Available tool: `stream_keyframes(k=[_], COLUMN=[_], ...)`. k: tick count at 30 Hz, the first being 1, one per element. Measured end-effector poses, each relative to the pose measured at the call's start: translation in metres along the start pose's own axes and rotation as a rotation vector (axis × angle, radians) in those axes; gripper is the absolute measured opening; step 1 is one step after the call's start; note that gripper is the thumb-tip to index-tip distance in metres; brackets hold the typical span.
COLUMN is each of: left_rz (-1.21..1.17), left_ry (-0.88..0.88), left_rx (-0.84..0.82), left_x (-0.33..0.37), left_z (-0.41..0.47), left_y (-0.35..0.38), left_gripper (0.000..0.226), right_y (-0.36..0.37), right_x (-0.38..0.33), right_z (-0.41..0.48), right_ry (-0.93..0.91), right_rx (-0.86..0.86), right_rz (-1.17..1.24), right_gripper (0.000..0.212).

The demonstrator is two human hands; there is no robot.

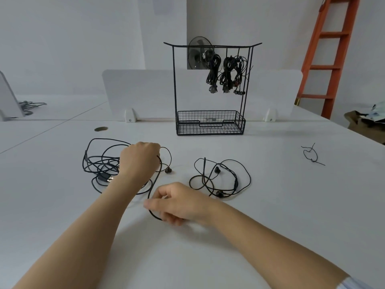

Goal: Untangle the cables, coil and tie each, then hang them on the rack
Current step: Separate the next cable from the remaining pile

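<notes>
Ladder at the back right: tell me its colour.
The ladder is orange-red, shown best in the head view.

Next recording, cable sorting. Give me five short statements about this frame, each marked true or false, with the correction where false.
1. Three coiled cable bundles hang on the wire rack. True.
2. Neither hand has a grip on anything. False: the left hand and the right hand each hold the black cable that runs between them.
3. The earphones lie loose on the table, touched by neither hand. True.
4. The black tie sits inside the tangled pile. False: the black tie lies alone at far right.
5. A USB plug shows in the tangled pile. True.
</notes>
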State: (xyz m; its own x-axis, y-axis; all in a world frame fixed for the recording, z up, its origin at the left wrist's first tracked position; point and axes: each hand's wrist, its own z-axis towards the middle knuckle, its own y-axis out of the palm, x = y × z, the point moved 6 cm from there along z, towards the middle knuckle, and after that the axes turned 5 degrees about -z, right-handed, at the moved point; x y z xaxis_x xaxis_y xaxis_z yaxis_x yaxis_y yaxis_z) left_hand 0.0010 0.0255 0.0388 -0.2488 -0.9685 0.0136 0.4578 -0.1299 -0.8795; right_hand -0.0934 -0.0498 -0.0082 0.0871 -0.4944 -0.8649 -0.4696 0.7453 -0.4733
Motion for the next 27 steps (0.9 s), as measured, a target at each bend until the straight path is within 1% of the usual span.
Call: stream_keyframes(k=[2,4,5,7,8,9,10,12,14,17,19,21,24,25,27], left_rz=[-0.034,-0.078,-0.096,-0.146,-0.171,-0.187,-0.196,-0.191,-0.17,-0.132,-0.15,-0.207,-0.261,-0.266,-0.245], left_ry=[-0.013,-0.021,-0.024,-0.039,-0.051,-0.061,-0.067,-0.073,-0.053,-0.013,-0.038,-0.068,-0.066,-0.064,-0.053], left_rx=[0.014,0.03,0.041,0.069,0.083,0.095,0.104,0.104,0.092,0.055,0.037,0.05,0.058,0.061,0.115], left_x=[0.0,0.001,0.001,0.0,-0.002,-0.002,-0.003,-0.003,-0.001,0.005,0.005,0.001,-0.001,-0.002,-0.003], left_z=[-0.001,-0.001,-0.001,0.0,0.0,0.001,0.001,0.001,0.0,-0.002,-0.002,-0.001,-0.001,0.0,-0.001], left_y=[-0.002,-0.004,-0.004,-0.004,-0.004,-0.005,-0.005,-0.006,-0.006,-0.004,-0.005,-0.005,-0.004,-0.004,-0.01], left_gripper=[0.024,0.022,0.021,0.018,0.018,0.018,0.019,0.02,0.021,0.018,0.02,0.022,0.025,0.025,0.023], right_y=[-0.004,-0.009,-0.01,-0.017,-0.022,-0.028,-0.033,-0.038,-0.034,-0.019,-0.008,-0.006,-0.017,-0.028,-0.066], right_x=[0.0,0.001,0.002,0.007,0.009,0.012,0.013,0.014,0.01,0.003,0.0,-0.001,-0.008,-0.013,-0.022], right_z=[0.004,0.008,0.008,0.011,0.011,0.011,0.01,0.009,0.007,0.008,0.012,0.013,0.01,0.009,0.002], right_ry=[0.007,0.014,0.024,0.053,0.068,0.08,0.082,0.033,-0.032,-0.084,-0.109,-0.154,-0.248,-0.279,-0.353], right_rx=[0.124,0.243,0.28,0.332,0.354,0.371,0.373,0.335,0.287,0.209,0.134,0.113,0.148,0.208,0.416], right_rz=[-0.133,-0.272,-0.351,-0.551,-0.62,-0.638,-0.613,-0.458,-0.257,-0.068,0.085,0.188,0.225,0.275,0.466], right_gripper=[0.034,0.041,0.041,0.03,0.025,0.026,0.029,0.036,0.036,0.039,0.046,0.043,0.037,0.037,0.037])
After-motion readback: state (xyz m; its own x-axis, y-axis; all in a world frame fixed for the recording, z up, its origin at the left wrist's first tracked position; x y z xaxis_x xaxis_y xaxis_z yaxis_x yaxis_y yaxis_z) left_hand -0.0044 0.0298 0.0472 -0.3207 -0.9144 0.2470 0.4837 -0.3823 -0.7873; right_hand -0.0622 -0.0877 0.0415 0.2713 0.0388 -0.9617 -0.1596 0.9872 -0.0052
